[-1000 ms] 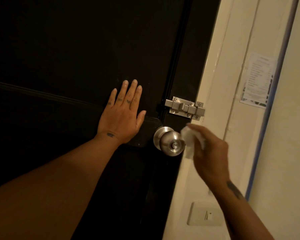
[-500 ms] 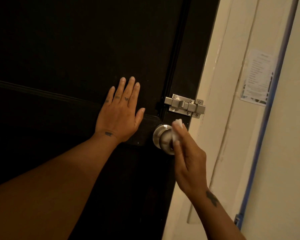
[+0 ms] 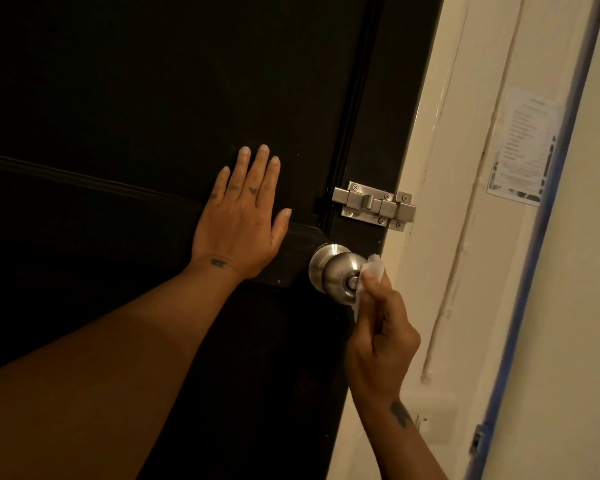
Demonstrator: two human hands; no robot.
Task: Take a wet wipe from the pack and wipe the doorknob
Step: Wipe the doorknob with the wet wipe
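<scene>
From the head camera: the left hand (image 3: 238,223) lies flat, fingers spread, on the dark wooden door (image 3: 153,98) — likely bracing it. The right hand (image 3: 378,337) pinches a crumpled white wet wipe (image 3: 373,271) against the round brushed-steel doorknob (image 3: 336,275) — wiping its right side, below the steel slide bolt (image 3: 373,206).

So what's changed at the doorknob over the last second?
The right hand brought the wet wipe in from the right onto the doorknob, across its front, then back to its right side. The left hand stayed flat on the door; the slide bolt is unchanged.
</scene>
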